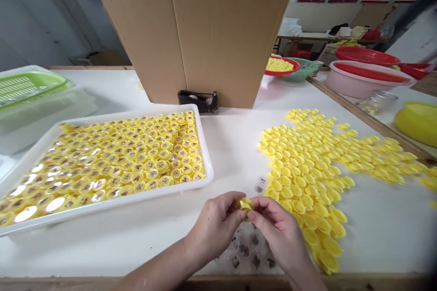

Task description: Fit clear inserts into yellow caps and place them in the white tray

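Observation:
Between my two hands is a small round yellow plastic piece [245, 204], held over the table near its front edge. My left hand [218, 218] pinches its left side with thumb and fingers. From the right, the thumb and fingers of my right hand [278, 225] close on the same piece. Below and partly behind my hands lie several clear round discs with dark printed pictures [255, 260]. Just right of my right hand spreads a large group of yellow round pieces [300, 173]. A white tray [209, 163] at left holds rows of yellow pieces with pictures in them.
A tall cardboard box [211, 32] stands at the back, with a black tape dispenser [198, 101] before it. Green baskets [34, 84] sit far left. Beyond a wooden edge strip at right are a pink basin [365, 82], a clear cup [380, 101] and a yellow-green bowl [418, 122].

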The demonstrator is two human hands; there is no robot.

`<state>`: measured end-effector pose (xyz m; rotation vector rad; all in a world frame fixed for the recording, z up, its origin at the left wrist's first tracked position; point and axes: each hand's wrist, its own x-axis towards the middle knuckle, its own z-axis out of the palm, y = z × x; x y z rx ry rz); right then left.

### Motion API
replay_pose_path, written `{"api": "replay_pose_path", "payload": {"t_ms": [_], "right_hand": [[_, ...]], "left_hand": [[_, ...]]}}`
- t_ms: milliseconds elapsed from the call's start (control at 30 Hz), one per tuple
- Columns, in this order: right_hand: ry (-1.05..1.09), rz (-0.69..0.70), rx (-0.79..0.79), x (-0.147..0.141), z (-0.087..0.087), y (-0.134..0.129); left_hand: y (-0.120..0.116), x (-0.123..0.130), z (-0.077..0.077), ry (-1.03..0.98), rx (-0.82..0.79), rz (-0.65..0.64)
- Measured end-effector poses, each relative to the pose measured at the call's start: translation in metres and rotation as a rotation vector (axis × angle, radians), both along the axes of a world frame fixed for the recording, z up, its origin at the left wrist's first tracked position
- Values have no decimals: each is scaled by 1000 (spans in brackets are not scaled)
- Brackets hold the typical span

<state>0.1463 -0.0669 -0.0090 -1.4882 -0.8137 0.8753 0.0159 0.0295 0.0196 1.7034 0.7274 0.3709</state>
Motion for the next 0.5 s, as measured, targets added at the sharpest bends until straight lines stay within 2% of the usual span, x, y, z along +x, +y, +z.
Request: {"api": "replay_pose_path", "payload": {"t_ms": [133, 233, 267, 333, 400, 500], "right_hand": [[90, -16, 20, -5, 8, 9], [131, 4, 44, -7, 12, 12], [124, 0, 43, -6, 12, 12], [84, -27, 11, -1, 9, 9], [53, -79, -38, 5, 3, 6], [60, -135, -87, 10, -6, 2]], "left_hand": [[4, -8, 18, 31, 41, 3], [26, -18, 29, 29, 27, -3], [40, -23, 32, 39, 57, 22], [80, -33, 37, 129, 215, 118], [128, -43, 42, 354, 444, 210], [195, -47, 47, 478, 555, 269]]}}
